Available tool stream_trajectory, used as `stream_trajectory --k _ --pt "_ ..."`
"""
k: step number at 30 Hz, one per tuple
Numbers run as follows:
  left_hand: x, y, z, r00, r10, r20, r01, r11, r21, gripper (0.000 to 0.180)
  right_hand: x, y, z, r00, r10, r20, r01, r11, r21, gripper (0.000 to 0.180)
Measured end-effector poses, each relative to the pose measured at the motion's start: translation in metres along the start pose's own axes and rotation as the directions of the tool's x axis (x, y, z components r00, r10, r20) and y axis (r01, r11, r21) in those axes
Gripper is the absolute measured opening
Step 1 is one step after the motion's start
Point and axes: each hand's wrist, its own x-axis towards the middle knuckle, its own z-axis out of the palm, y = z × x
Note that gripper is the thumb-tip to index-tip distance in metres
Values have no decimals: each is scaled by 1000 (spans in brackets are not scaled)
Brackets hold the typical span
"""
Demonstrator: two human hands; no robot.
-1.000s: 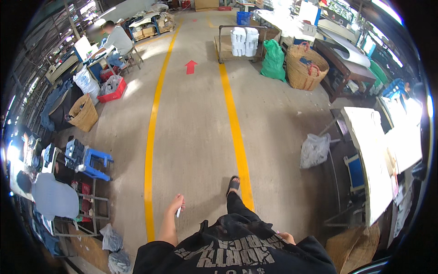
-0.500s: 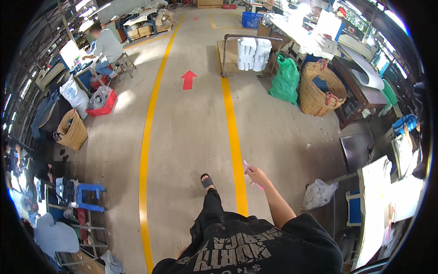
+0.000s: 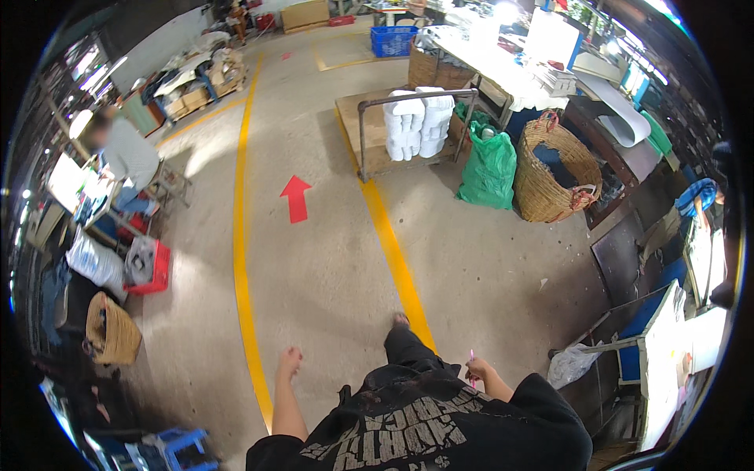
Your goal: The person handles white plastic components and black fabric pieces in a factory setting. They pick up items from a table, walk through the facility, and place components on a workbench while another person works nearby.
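My right hand (image 3: 481,369) is closed around a thin pink and white stick (image 3: 472,355), perhaps a pen, whose ends stick out above and below the fingers. It hangs low beside my body, right of the right yellow line. My left hand (image 3: 290,362) swings forward over the floor just right of the left yellow line. Its fingers look loosely curled, slightly smeared, with nothing visible in them. One foot (image 3: 401,319) shows ahead of my dark trousers, close to the right line.
Ahead right stand a flat cart (image 3: 360,141) with white bundles (image 3: 419,125), a green sack (image 3: 488,169) and a wicker basket (image 3: 542,184). Leftward are a seated person (image 3: 129,157), a red crate (image 3: 160,271), another basket (image 3: 118,334) and a blue stool (image 3: 182,449). A red arrow (image 3: 296,198) marks the floor.
The cart, arrow and left-side crate are nearer in view. My left hand has come into sight. The right hand has swung back toward my body, still holding the pink stick.
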Motion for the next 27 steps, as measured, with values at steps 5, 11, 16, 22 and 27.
stream_trajectory --k 5,11,16,22,27 --pt "146 156 -42 983 105 -152 -138 965 -224 28 53 -123 -43 999 41 1 -40 994 -97 31" --pt "219 197 -17 965 -252 65 261 933 -248 34 137 -425 -110 982 -89 165 100 993 -57 30" --pt "223 196 -9 894 -398 205 448 808 -382 43 176 -723 -133 852 -515 91 520 853 -42 29" --pt "299 198 -42 781 -568 258 610 608 -508 51 207 -980 -128 738 -661 -135 663 748 -34 27" --pt "474 291 -131 892 -440 101 408 689 -599 59 259 -1079 -120 979 -159 128 177 973 -147 37"
